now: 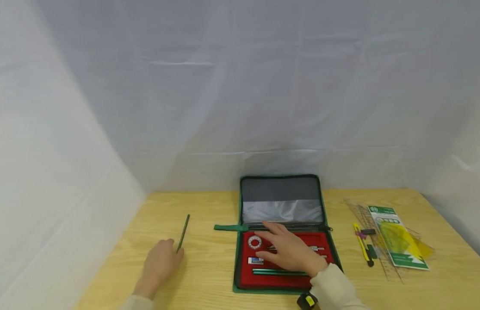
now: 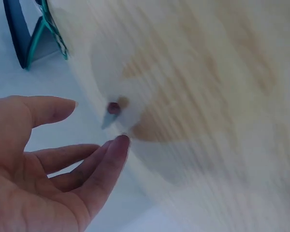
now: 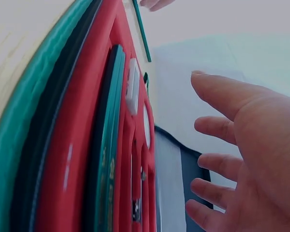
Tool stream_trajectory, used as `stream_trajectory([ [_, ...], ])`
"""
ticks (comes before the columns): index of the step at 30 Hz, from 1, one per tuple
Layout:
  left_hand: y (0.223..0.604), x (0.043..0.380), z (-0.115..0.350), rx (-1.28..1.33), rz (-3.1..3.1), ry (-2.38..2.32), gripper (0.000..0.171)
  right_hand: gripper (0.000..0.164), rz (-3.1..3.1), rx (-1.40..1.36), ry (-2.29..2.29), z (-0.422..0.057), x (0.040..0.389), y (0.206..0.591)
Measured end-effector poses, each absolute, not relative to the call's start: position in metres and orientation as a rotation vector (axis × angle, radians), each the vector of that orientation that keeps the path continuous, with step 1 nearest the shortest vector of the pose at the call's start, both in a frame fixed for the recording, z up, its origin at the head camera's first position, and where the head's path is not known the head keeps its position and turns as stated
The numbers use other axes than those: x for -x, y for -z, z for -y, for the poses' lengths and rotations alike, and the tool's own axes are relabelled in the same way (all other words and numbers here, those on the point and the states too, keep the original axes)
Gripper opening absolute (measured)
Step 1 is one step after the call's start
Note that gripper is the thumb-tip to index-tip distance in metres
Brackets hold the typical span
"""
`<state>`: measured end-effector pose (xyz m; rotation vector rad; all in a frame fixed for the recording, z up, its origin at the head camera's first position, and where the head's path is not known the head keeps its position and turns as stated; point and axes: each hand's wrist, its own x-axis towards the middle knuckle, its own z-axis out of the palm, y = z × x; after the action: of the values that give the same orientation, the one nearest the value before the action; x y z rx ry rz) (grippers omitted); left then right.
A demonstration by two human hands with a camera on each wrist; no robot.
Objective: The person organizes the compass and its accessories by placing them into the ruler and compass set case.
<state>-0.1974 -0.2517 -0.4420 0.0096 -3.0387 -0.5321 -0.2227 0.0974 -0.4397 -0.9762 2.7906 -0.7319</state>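
A green pencil (image 1: 183, 232) lies on the wooden table, left of an open zip case (image 1: 237, 262). My left hand (image 1: 161, 262) is at the pencil's near end. In the left wrist view its thumb and fingers are spread apart, with the pencil's end (image 2: 114, 108) showing in the gap, not gripped. My right hand (image 1: 288, 249) hovers over the case with fingers spread, holding nothing. The case's red tray (image 1: 278, 282) bears a white ring-shaped piece (image 1: 249, 242), an eraser (image 1: 256, 261), green pencils (image 1: 276, 271) and metal compass parts (image 1: 316, 248), partly hidden by the right hand.
On the right lie clear rulers (image 1: 387, 262), a green-and-white packet (image 1: 410, 259) under yellow transparent pieces (image 1: 398, 239), and a yellow cutter (image 1: 360, 241). A small black-and-yellow object (image 1: 307, 300) sits by the right sleeve. Behind the table stands a white sheet (image 1: 209, 107).
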Motion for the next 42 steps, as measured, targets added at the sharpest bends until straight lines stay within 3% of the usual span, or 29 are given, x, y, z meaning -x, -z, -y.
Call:
stream_trajectory([
  [22,0.446,0.21,0.264,-0.126,3.029,0.715,0.013,0.052,-2.771,1.09,0.762,-0.079,0.215,0.443],
  [32,0.442,0.218,0.263,-0.206,3.128,0.782,0.025,0.046,-2.788,1.117,0.784,-0.087,0.214,0.443],
  [42,0.443,0.216,0.262,-0.175,3.097,0.797,0.019,0.047,-2.824,1.035,0.764,-0.097,0.214,0.444],
])
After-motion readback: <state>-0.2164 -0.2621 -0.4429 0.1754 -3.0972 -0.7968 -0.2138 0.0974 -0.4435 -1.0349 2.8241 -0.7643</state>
